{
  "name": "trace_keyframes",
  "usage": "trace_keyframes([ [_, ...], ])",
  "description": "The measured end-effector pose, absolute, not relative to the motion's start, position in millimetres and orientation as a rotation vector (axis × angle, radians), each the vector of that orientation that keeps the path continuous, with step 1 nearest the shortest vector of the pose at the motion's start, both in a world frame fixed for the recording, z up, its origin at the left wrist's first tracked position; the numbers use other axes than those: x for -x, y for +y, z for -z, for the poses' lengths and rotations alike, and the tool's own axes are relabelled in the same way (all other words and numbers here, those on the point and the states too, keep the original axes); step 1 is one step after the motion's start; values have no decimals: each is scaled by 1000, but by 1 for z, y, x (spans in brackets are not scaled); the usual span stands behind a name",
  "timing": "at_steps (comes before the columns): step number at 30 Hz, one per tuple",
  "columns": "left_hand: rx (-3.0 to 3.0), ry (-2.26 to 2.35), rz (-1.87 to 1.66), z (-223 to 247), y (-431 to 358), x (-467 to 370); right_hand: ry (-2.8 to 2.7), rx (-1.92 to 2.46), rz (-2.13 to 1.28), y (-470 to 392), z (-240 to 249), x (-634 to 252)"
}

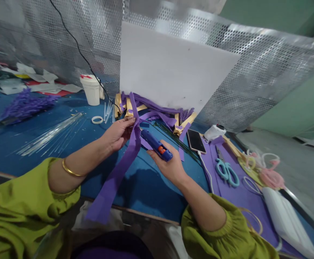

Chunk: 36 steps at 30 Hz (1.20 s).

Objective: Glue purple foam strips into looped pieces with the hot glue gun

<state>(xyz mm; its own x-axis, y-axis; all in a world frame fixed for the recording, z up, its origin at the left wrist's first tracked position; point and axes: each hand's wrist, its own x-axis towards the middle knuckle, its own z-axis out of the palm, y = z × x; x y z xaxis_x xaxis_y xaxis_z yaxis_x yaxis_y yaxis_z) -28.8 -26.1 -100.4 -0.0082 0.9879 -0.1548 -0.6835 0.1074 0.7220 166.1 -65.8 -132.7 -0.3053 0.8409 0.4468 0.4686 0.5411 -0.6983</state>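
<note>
My lime-green sleeves [22,201] sit nearest, at the near left and near right. On the left of the blue tabletop [194,176], a purple lavender-like sprig [24,106] lies beside thin clear strands [53,133], with a white cup [90,90] farther back. My left hand [121,133] pinches a long purple strip [130,153] mid-table; its lower end reaches past the near edge. To its right, my right hand [170,162] grips a blue glue gun [152,140], nozzle toward the strip; I can't tell whether they touch. Farther right lie a smartphone [196,141] and turquoise-handled scissors [223,161].
</note>
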Motion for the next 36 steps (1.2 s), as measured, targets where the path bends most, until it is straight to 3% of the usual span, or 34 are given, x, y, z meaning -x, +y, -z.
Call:
trace_keyframes([
  [36,-474,737,-1478,96,-19,41,-2077,1020,-500,-70,126,-165],
])
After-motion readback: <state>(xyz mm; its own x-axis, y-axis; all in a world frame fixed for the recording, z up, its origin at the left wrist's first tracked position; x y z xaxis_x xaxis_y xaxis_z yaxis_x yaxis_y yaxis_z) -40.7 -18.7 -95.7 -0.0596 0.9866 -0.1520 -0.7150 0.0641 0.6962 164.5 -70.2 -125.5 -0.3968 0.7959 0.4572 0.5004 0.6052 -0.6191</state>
